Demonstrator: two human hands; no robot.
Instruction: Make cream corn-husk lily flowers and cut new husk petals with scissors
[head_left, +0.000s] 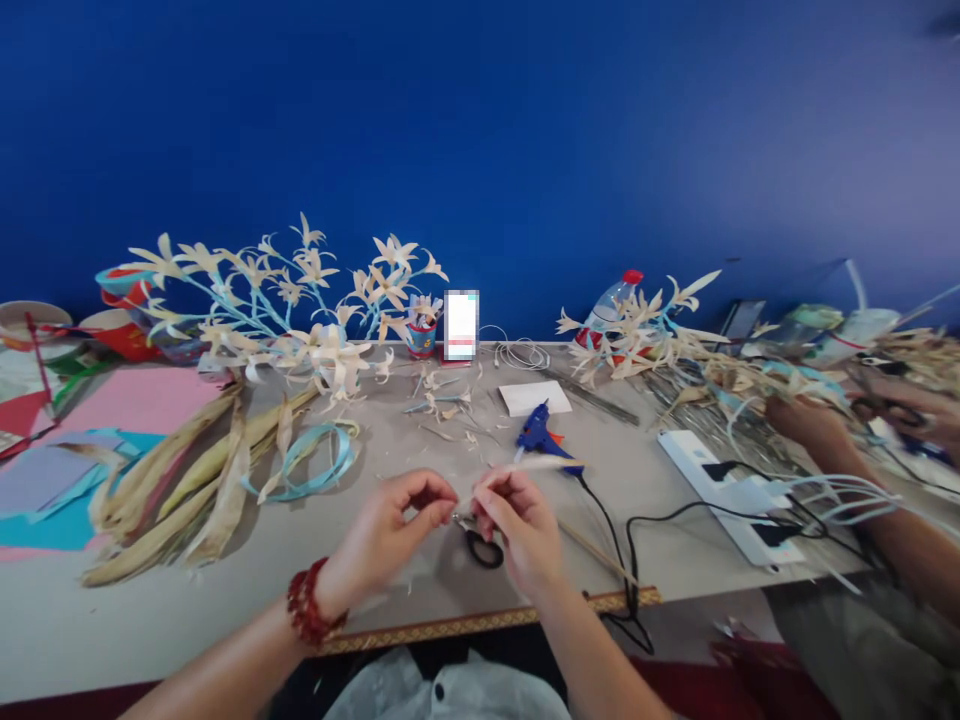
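Note:
My right hand pinches a narrow pale dried-husk strip, whose tip sticks out to the right above the fingers. Thumb and fingertips of my left hand are closed at the strip's other end, close to the right fingertips; the exact contact is small and blurred. Beneath both hands lies a pair of scissors with black handles, its blades partly hidden. A blue glue gun rests just beyond my right hand, near a white card. Small husk scraps and petals are scattered ahead of my hands.
Dried husks, a light-blue ribbon coil and coloured paper lie left. Husk flowers stand behind. To the right are a white power strip, black cords and another person's arm. A phone stands at the back.

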